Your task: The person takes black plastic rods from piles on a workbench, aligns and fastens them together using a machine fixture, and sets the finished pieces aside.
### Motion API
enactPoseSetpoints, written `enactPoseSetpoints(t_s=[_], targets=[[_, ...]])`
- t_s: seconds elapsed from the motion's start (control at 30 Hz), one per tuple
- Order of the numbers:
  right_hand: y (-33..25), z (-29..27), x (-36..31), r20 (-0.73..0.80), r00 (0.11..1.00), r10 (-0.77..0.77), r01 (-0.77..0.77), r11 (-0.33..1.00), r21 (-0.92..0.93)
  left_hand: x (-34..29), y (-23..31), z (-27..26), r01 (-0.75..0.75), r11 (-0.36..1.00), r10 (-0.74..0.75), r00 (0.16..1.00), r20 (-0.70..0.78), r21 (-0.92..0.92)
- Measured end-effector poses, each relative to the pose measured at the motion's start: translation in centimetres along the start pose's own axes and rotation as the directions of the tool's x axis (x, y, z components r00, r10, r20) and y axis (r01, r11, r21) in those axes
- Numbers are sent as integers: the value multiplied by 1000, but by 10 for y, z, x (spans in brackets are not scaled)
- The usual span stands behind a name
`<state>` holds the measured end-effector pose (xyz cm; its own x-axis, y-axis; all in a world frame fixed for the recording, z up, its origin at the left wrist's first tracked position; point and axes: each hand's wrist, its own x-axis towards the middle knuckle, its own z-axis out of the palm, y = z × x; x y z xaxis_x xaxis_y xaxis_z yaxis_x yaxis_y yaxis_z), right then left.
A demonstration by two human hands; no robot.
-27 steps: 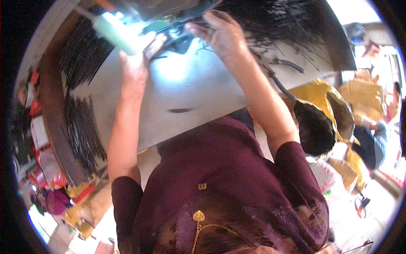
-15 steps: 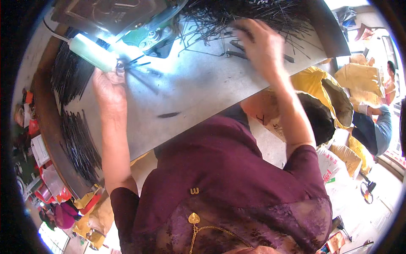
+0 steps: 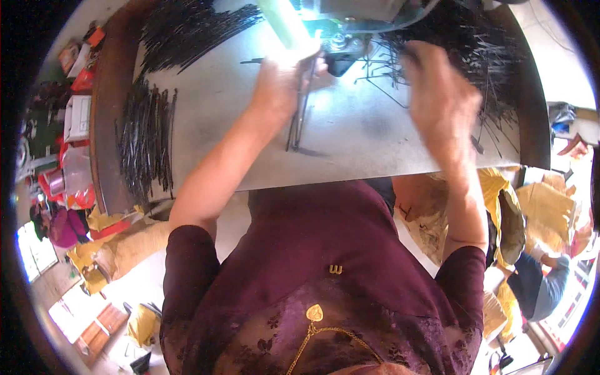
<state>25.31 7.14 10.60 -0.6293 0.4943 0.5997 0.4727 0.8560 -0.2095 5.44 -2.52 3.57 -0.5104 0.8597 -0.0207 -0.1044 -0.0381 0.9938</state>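
Over the metal worktable, my left hand is closed around a few thin black rods. Their ends point down toward the table's near edge. It sits just below a bright pale-green lamp, whose glare washes out the fingertips. My right hand is smeared by motion at the near left side of a tangled pile of thin black rods. Its fingers are bent, but whether anything is between them is unclear. A few loose bent rods lie between the hands.
Two laid-out bundles of black rods, an upper bundle and a lower bundle, lie at the table's left. A machine stands at the far middle. Raised brown edges bound the table's sides. A yellow sack stands at the right.
The view has swung, shifting the table within the picture. The rods in my left hand now point toward me rather than off to the right. My right hand remains by the pile, still moving.
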Motion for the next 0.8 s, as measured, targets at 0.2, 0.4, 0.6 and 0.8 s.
enactPoseSetpoints(t_s=[0.2,0.4,0.6,0.8], targets=[[-31,68,6,520,779,350,-626,474,620,5,-2,13,22,960,-40,997,-59,-278],[-27,88,6,516,716,469,-680,302,669,10,-8,13,-12,960,0,999,-43,-281],[-23,93,7,545,703,457,-671,173,721,13,-9,13,-5,945,9,1000,8,-328],[-26,93,8,554,696,456,-669,132,732,17,-16,11,-20,936,37,998,42,-350]])
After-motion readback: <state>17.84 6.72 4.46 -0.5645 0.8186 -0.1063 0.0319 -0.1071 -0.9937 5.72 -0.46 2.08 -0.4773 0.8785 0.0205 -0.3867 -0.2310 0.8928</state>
